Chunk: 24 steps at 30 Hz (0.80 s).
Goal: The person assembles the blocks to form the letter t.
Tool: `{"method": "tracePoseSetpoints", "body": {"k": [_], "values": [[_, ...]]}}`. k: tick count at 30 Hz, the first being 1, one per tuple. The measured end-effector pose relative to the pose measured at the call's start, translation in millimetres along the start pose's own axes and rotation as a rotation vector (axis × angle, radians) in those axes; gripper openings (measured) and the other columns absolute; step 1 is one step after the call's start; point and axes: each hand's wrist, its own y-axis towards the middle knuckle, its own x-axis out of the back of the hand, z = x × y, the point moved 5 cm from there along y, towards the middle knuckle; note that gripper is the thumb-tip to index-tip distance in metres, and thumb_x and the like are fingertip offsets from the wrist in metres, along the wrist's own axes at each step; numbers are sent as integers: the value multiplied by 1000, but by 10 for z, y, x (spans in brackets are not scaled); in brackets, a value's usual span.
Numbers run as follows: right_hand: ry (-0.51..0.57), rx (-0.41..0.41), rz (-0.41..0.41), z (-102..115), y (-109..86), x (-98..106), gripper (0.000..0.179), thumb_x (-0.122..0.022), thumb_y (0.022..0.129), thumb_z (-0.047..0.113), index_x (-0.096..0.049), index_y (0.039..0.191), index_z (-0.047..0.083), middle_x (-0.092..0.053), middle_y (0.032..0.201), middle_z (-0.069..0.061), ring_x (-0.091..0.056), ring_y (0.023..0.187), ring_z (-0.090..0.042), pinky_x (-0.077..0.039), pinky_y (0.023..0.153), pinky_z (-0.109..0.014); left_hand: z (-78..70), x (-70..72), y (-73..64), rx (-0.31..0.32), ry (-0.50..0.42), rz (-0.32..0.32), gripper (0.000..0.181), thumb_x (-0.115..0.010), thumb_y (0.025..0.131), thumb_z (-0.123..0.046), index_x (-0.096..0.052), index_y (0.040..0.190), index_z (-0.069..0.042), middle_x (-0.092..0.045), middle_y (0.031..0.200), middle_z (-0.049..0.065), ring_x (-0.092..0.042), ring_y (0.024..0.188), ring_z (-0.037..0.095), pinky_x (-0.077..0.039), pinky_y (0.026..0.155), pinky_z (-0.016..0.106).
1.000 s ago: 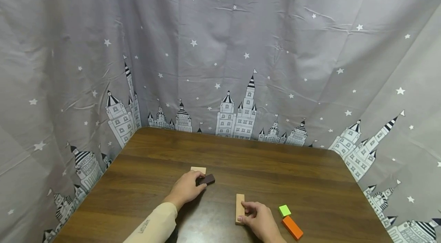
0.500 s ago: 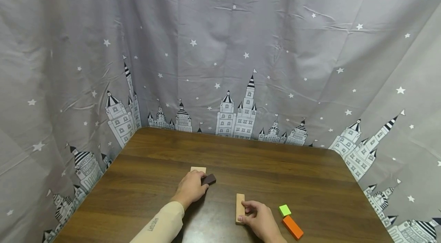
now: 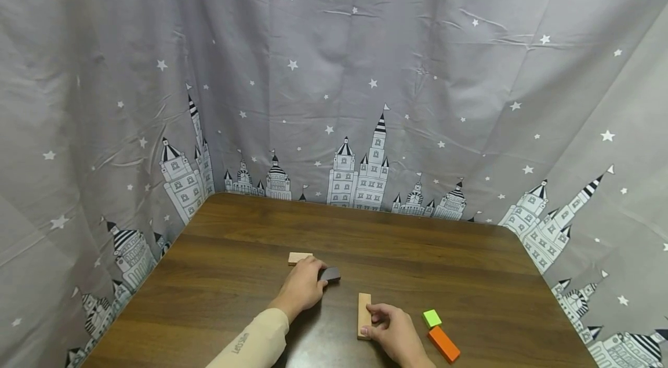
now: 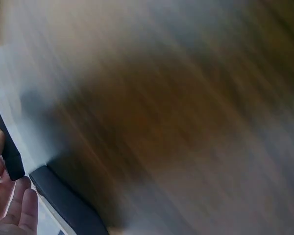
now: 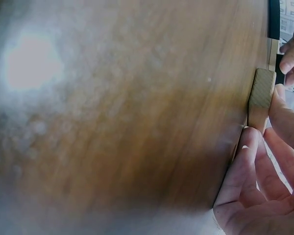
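Observation:
In the head view my left hand (image 3: 302, 287) pinches a dark brown wooden block (image 3: 330, 274), whose right end shows past the fingers. The left wrist view shows that dark block (image 4: 8, 146) between thumb and fingers. Just behind this hand lies a pale wooden block (image 3: 299, 258), partly covered by it. My right hand (image 3: 395, 330) grips the side of another pale wooden block (image 3: 364, 316), which lies lengthwise on the table with its long side toward the thumb and fingers. Its near end face (image 5: 262, 87) shows in the right wrist view.
To the right of my right hand, a lime green block (image 3: 431, 318) and an orange block (image 3: 444, 345) lie close together on the brown table (image 3: 417, 258). A grey curtain (image 3: 334, 55) with stars and castles hangs behind. Much of the left wrist view is blurred.
My left hand has moved right with the dark brown block, away from the pale block at the back, uncovering more of it. The right hand stays at its pale block.

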Motion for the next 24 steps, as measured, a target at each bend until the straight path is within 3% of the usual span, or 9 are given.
{"method": "tracePoseSetpoints", "body": {"k": [8, 14, 24], "values": [[-2, -11, -2, -9, 6, 0, 43, -87, 78, 13, -73, 117, 1, -63, 89, 2, -55, 69, -13, -47, 59, -25, -163, -138, -17, -23, -19, 53, 30, -73, 92, -11, -69, 121, -4, -63, 119, 9, -57, 115, 31, -47, 97, 48], [0, -8, 5, -26, 14, 3, 44, -88, 78, 14, -73, 118, 1, -63, 89, 1, -56, 69, -13, -47, 58, -26, -251, -226, -23, -43, 31, 37, 29, -74, 91, -11, -71, 118, -5, -64, 116, 8, -59, 112, 30, -47, 97, 46], [-1, 12, -5, -20, 6, 1, 43, -87, 78, 13, -73, 116, 1, -63, 88, 2, -56, 68, -13, -47, 59, -26, -356, -345, -29, -40, 40, 3, 28, -75, 90, -11, -72, 117, -5, -65, 116, 7, -60, 111, 29, -48, 96, 44]]}}
